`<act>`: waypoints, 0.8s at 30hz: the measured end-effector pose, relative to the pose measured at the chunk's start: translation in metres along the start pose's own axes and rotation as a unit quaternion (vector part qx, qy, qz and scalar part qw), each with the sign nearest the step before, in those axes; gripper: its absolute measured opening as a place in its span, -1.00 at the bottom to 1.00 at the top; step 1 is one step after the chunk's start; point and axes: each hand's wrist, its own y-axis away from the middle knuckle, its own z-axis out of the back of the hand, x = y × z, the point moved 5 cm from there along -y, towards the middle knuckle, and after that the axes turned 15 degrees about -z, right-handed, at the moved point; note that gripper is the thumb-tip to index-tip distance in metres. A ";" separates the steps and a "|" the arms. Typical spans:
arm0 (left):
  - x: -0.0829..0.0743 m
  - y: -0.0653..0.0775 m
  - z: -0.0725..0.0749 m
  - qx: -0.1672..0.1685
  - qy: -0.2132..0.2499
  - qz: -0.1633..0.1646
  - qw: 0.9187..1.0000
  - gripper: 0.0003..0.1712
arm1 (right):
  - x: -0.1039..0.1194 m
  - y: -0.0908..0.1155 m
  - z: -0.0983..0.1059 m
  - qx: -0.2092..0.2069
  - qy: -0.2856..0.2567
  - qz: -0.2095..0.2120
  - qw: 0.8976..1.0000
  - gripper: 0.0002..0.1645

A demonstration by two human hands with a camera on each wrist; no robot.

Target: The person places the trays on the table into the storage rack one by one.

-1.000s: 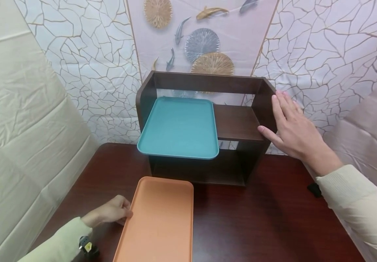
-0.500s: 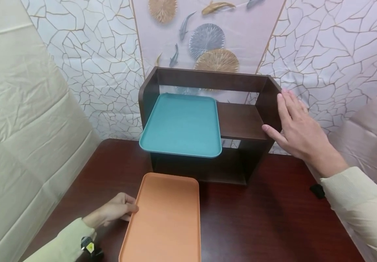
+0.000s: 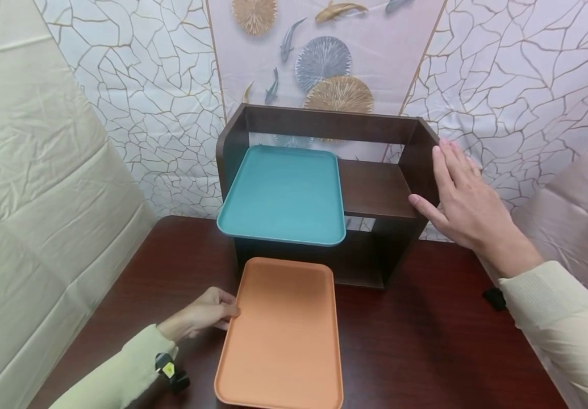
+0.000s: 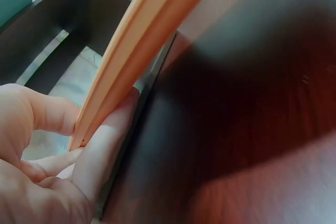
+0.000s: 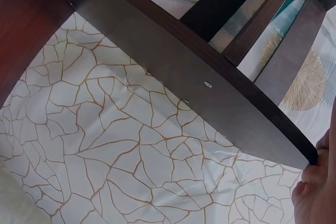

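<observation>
My left hand [image 3: 207,311] pinches the left edge of an orange tray [image 3: 283,335], thumb on top and fingers underneath. In the left wrist view the tray's rim [image 4: 126,51] is between thumb and fingers, raised above the table. The tray's far end is just in front of a dark brown two-level shelf [image 3: 375,187]. A teal tray [image 3: 283,193] lies on the left of the shelf's upper level, its front end jutting out past the board. My right hand [image 3: 470,207] rests on the shelf's right side panel with fingers extended; the right wrist view catches only part of it.
The shelf stands on a dark red-brown table [image 3: 416,341]. Patterned cloth [image 3: 161,113] hangs close behind it, with a pale cloth wall [image 3: 58,187] on the left. A small black object [image 3: 494,299] sits near the table's right edge.
My left hand has carried the orange tray to the right and forward, toward the shelf front, so its near rim now shows. My right hand and the teal tray stay where they were on the shelf.
</observation>
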 end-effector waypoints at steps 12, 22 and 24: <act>-0.003 -0.071 -0.030 -0.046 -0.008 0.007 0.999 -0.79 | -0.002 0.001 0.001 0.001 -0.003 -0.002 1.000 0.10; -0.007 -0.137 -0.040 -0.066 -0.007 -0.013 0.998 -0.71 | 0.000 0.001 0.001 0.001 -0.006 0.001 1.000 0.11; -0.009 -0.148 -0.042 -0.067 -0.006 -0.015 0.998 -0.63 | 0.000 0.001 0.002 -0.002 -0.006 0.002 1.000 0.11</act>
